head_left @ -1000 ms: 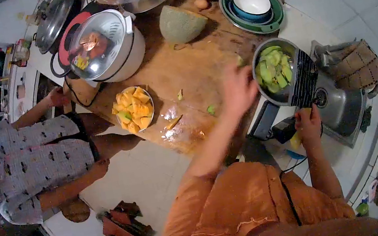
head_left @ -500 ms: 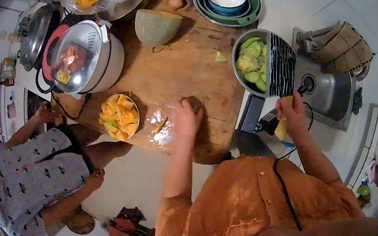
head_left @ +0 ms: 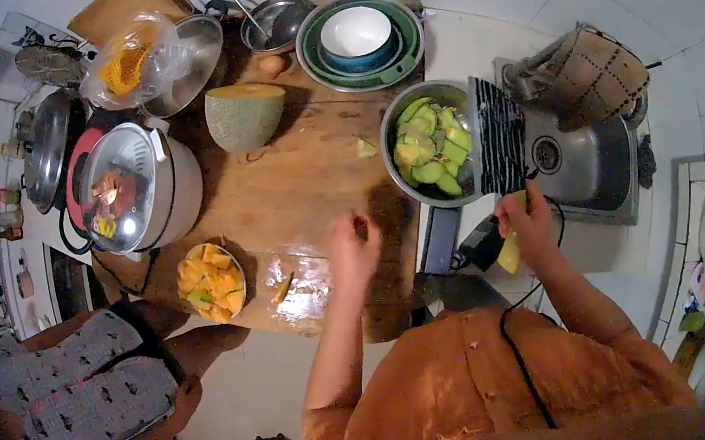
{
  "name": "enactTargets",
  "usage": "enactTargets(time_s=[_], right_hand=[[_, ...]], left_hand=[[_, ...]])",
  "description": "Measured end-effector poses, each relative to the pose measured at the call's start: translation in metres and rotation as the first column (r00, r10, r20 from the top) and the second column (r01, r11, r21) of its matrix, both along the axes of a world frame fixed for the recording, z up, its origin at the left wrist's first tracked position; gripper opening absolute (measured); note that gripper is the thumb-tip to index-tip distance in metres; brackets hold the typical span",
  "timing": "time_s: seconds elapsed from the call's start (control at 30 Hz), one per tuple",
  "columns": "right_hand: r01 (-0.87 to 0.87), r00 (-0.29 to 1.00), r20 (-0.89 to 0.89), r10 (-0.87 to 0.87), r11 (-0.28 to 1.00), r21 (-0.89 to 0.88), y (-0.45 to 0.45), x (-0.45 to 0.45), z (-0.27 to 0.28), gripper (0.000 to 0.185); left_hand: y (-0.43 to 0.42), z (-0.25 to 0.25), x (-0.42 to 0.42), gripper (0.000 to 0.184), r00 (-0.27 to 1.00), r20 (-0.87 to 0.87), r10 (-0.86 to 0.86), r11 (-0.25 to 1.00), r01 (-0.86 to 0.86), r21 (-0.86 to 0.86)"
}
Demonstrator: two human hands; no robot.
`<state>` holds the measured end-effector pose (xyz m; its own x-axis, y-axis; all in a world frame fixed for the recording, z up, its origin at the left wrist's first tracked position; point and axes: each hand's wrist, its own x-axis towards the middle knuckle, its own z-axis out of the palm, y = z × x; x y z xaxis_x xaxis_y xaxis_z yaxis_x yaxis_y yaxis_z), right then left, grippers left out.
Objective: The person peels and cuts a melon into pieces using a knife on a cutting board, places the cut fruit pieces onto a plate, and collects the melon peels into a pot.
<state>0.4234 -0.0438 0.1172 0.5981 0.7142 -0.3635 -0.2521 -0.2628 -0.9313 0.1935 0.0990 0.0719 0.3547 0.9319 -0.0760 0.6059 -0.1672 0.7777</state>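
Note:
My right hand (head_left: 530, 222) is closed round the yellow handle of a cleaver (head_left: 500, 135). Its broad, dark-striped blade stands at the right rim of a metal bowl (head_left: 395, 177) containing green melon rinds (head_left: 429, 145). My left hand (head_left: 353, 253) is over the front of the wooden table (head_left: 292, 198), fingers curled in; whether anything small is inside I cannot make out. To its left, a thin orange melon strip (head_left: 283, 289) lies on a wet patch. Further left stands a bowl heaped with orange melon chunks (head_left: 213, 284). A cut melon piece (head_left: 245, 118) sits at the back.
A lidded white pot (head_left: 144, 186) stands on the table's left side. Nested green basins with a white bowl (head_left: 355, 31), an egg (head_left: 272, 65) and a metal bowl with a spoon (head_left: 278, 21) line the back. The sink (head_left: 584, 170) is at right. Another person (head_left: 85, 389) sits at left.
The camera view has shifted, so the table's things appear further left and lower. My left hand has come up off the tabletop, fingers curled. My right hand keeps the cleaver by the rind bowl.

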Motion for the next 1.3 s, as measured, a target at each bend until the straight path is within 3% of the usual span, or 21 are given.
enactTargets(time_s=[0.1,0.2,0.3,0.4,0.47,0.5,0.6,0.73,0.83,0.87,0.93,1.03,1.1,1.13,1.2,1.3], right_hand=[[0.079,0.996,-0.035,-0.079,0.997,-0.012,-0.003,0.010,0.004,0.016],[0.176,0.983,-0.042,-0.178,0.983,-0.053,-0.005,0.015,0.009,0.013],[0.166,0.982,0.110,-0.156,0.982,-0.089,-0.017,0.030,0.003,0.012],[0.208,0.978,0.031,-0.206,0.973,-0.095,-0.017,0.035,0.009,0.011],[0.213,0.977,0.022,-0.212,0.973,-0.083,-0.022,0.040,0.008,0.013],[0.191,0.981,0.053,-0.187,0.978,-0.082,-0.026,0.044,0.004,0.015],[0.143,0.989,0.049,-0.140,0.987,-0.071,-0.031,0.048,0.000,0.018],[0.119,0.993,-0.008,-0.119,0.993,0.017,-0.025,0.042,-0.006,0.011],[0.084,0.996,-0.037,-0.086,0.995,-0.046,-0.021,0.038,-0.005,0.013],[0.072,0.997,-0.003,-0.073,0.991,-0.112,-0.022,0.038,-0.005,0.017],[0.107,0.993,-0.050,-0.111,0.991,-0.080,-0.017,0.029,0.002,0.016],[0.064,0.994,-0.090,-0.067,0.998,-0.028,-0.016,0.028,0.009,0.017],[0.101,0.990,-0.099,-0.101,0.995,0.002,-0.013,0.021,0.015,0.018],[0.112,0.981,-0.156,-0.115,0.993,-0.025,-0.012,0.021,0.016,0.019],[0.094,0.991,-0.096,-0.095,0.996,-0.006,-0.014,0.021,0.010,0.020],[0.072,0.994,-0.078,-0.072,0.997,-0.011,-0.013,0.021,0.007,0.022]], left_hand=[[0.006,0.031,0.049,0.021,0.950,0.308,-0.056,0.989,0.094,-0.112],[0.023,0.016,0.076,0.030,0.901,0.434,-0.003,0.987,0.073,-0.144],[0.076,-0.021,0.074,0.038,0.983,0.172,0.066,0.983,-0.094,0.156],[0.100,-0.070,0.066,0.044,0.957,-0.274,-0.097,0.897,0.203,0.392],[0.114,-0.097,0.069,0.038,0.951,-0.241,-0.192,0.980,0.201,0.013],[0.109,-0.076,0.074,0.033,0.849,-0.465,-0.252,0.951,0.306,0.044],[0.106,-0.127,0.067,0.024,0.801,-0.497,-0.333,0.919,0.394,0.019],[0.072,-0.093,0.040,0.020,0.924,-0.349,-0.157,0.986,0.166,-0.004],[0.047,-0.089,0.016,0.018,0.964,-0.259,-0.056,0.992,0.082,0.092],[0.043,-0.078,0.022,0.018,0.977,-0.211,-0.015,0.996,0.033,0.080],[0.033,-0.032,0.034,0.019,0.989,-0.126,0.081,0.996,-0.077,0.033],[0.018,0.013,0.063,0.026,0.998,0.058,-0.017,0.993,0.011,0.115],[0.008,0.006,0.084,0.038,0.930,0.358,-0.081,0.997,0.079,0.020],[0.000,0.012,0.089,0.038,0.937,0.332,-0.111,0.994,0.108,0.027],[-0.009,0.029,0.095,0.039,0.940,0.287,-0.186,0.983,0.179,0.050],[-0.027,0.008,0.075,0.037,0.951,0.256,-0.175,0.985,0.169,0.045]])
